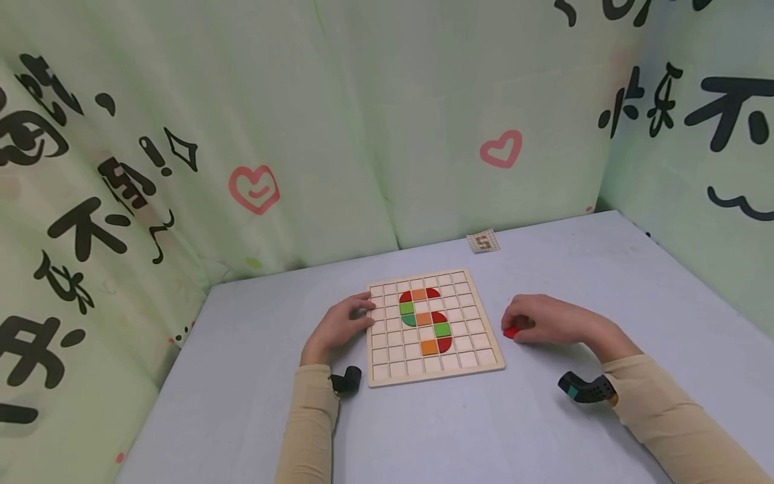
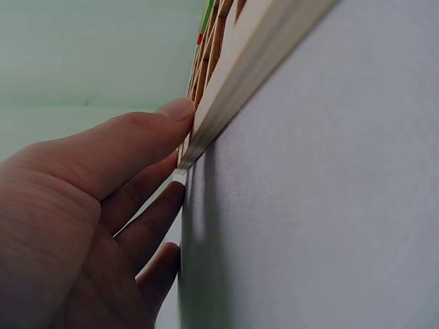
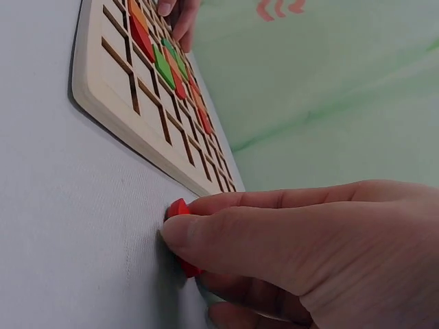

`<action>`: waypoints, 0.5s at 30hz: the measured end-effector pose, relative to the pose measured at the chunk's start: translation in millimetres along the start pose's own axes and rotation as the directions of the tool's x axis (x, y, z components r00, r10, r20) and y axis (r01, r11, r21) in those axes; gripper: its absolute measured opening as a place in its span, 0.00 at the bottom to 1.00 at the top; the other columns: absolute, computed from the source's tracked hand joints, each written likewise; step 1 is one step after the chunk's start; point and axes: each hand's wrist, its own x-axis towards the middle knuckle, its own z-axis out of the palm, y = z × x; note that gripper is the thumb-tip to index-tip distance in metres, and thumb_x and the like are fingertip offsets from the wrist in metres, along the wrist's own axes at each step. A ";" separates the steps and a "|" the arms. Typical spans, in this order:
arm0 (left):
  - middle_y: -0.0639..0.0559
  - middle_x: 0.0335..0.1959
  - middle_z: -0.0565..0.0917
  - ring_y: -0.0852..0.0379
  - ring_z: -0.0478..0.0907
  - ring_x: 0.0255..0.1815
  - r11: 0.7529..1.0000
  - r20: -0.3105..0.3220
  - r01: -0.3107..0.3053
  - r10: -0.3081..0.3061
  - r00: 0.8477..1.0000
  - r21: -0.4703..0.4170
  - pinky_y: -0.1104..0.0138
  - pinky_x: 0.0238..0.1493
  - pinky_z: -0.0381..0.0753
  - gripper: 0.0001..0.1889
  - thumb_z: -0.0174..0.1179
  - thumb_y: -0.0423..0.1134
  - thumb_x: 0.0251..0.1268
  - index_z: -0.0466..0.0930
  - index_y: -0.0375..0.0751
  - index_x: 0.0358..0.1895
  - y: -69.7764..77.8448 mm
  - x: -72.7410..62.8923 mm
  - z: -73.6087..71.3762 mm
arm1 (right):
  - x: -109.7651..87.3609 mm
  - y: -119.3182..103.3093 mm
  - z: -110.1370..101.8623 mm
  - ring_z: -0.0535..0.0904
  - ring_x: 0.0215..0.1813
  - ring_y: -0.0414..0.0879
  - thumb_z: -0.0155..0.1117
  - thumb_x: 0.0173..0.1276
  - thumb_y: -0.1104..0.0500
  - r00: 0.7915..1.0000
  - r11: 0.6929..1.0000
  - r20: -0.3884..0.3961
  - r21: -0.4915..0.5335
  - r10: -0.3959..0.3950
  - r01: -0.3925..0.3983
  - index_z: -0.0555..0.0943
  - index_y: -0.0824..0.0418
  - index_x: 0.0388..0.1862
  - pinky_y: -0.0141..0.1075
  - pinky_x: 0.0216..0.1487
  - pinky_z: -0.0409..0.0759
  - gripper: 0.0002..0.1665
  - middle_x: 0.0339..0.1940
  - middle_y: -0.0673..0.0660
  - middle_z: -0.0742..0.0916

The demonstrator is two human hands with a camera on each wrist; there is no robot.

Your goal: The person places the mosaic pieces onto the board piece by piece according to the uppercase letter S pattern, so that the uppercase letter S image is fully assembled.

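Note:
A square wooden grid board (image 1: 379,370) lies on the table, with red rounded pieces, orange squares and green pieces set in its cells in an S-like figure. My left hand (image 1: 341,323) touches the board's left edge, thumb and fingers spread along it; in the left wrist view the thumb tip (image 2: 177,110) rests against the wooden rim. To the right of the board, my right hand (image 1: 547,319) pinches a small red piece (image 3: 185,267) between thumb and fingers, low over the table. The fingers hide much of that piece, so its full outline cannot be told.
A small card (image 1: 483,241) showing a gridded S figure lies at the table's back edge. The pale cloth-covered table (image 1: 423,430) is bordered by green curtains (image 1: 363,134) with black writing and pink hearts. Each wrist wears a black band (image 1: 586,388).

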 end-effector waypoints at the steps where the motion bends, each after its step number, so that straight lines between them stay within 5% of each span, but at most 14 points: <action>1: 0.50 0.75 0.70 0.45 0.60 0.79 1.000 0.000 -0.001 0.001 1.000 0.000 0.49 0.79 0.59 0.17 0.65 0.37 0.67 0.82 0.41 0.57 0.1 -0.2 -0.1 | 1.0 -0.2 0.3 0.74 0.39 0.39 0.71 0.64 0.61 1.000 1.000 -0.011 -0.007 -0.003 0.003 0.85 0.53 0.40 0.32 0.41 0.79 0.07 0.38 0.46 0.81; 7: 0.49 0.75 0.70 0.44 0.60 0.79 1.000 0.001 -0.002 0.002 1.000 -0.003 0.48 0.79 0.59 0.17 0.65 0.37 0.67 0.82 0.40 0.57 0.9 -1.3 -0.6 | 13.7 -10.6 8.3 0.75 0.39 0.39 0.72 0.64 0.59 0.997 0.999 -0.068 0.020 -0.024 0.025 0.86 0.53 0.40 0.31 0.40 0.80 0.06 0.37 0.46 0.82; 15: 0.49 0.75 0.70 0.45 0.60 0.79 1.000 0.003 -0.013 0.013 1.000 -0.004 0.49 0.79 0.59 0.17 0.65 0.37 0.67 0.82 0.40 0.57 0.7 0.3 -1.2 | 43.9 -54.8 28.7 0.75 0.39 0.40 0.70 0.66 0.60 0.992 0.994 -0.075 0.028 -0.102 0.104 0.86 0.56 0.42 0.30 0.40 0.79 0.07 0.38 0.47 0.83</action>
